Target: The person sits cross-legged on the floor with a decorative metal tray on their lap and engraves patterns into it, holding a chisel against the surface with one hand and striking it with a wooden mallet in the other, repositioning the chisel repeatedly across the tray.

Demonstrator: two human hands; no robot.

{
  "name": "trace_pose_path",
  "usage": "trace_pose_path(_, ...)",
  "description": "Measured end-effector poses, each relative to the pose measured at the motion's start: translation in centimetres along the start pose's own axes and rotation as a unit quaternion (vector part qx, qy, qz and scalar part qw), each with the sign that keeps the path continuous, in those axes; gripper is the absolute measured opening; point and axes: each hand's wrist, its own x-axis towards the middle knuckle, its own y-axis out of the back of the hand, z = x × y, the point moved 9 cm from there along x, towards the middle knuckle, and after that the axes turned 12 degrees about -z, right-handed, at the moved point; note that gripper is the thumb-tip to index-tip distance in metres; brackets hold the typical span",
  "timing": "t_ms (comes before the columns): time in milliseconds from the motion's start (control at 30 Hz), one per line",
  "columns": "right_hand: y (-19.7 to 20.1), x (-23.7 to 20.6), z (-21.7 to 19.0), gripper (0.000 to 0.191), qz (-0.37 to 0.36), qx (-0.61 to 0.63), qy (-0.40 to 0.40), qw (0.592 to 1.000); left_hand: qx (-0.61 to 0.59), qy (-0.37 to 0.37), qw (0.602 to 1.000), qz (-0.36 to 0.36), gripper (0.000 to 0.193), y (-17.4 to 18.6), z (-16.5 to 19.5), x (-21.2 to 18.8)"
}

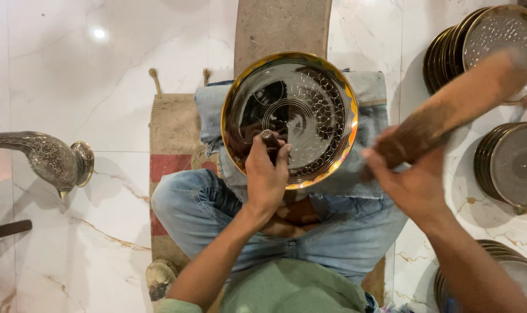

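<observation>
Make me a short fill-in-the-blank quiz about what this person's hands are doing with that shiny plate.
1. The left hand presses a small punch against the round brass ____.
2. The right hand holds a wooden mallet that is ____ above the lap.
3. The person sits in blue ____.
4. More plates are stacked on the person's ____ side.

Missing words: plate; raised; jeans; right

Left hand (267,177) fisted low, right hand (411,182) clenched, raised.

The wooden mallet (449,110) in the right hand (411,182) is motion-blurred. The left hand (267,177) hides most of the small dark punch (270,139). Picture edges cut the stacked round metal plates (510,165) at right.
</observation>
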Motion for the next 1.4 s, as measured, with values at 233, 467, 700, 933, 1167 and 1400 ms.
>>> trace_pose_path(233,0.1,4.6,-3.6,0.085,-0.092,-0.102,0.103,0.985,0.029,-0.05,0.996,0.062,0.019,-0.1,-0.4,-0.8)
trace_pose_path(467,-4.0,7.3,-9.0,0.095,-0.28,-0.564,0.192,0.753,0.032,-0.032,0.997,0.059,0.021,-0.1,-0.4,-0.5)
trace_pose_path(700,-1.7,7.4,-9.7,0.087,-0.282,-0.519,0.081,0.803,0.054,-0.118,0.992,-0.014,0.018,-0.2,1.7,0.8)
trace_pose_path(933,0.3,4.9,-2.6,0.085,-0.246,-0.396,-0.053,0.883,0.099,-0.149,0.968,-0.175,0.026,-1.9,2.4,3.0)
trace_pose_path(1167,-0.6,-3.1,5.2,0.088,-0.196,-0.378,-0.187,0.885,0.114,-0.228,0.895,-0.367,0.04,-4.7,3.2,4.6)
trace_pose_path(1400,-4.3,-11.3,8.5,0.086,-0.047,-0.204,-0.261,0.942,0.172,-0.253,0.822,-0.48,0.04,-6.9,4.3,4.9)
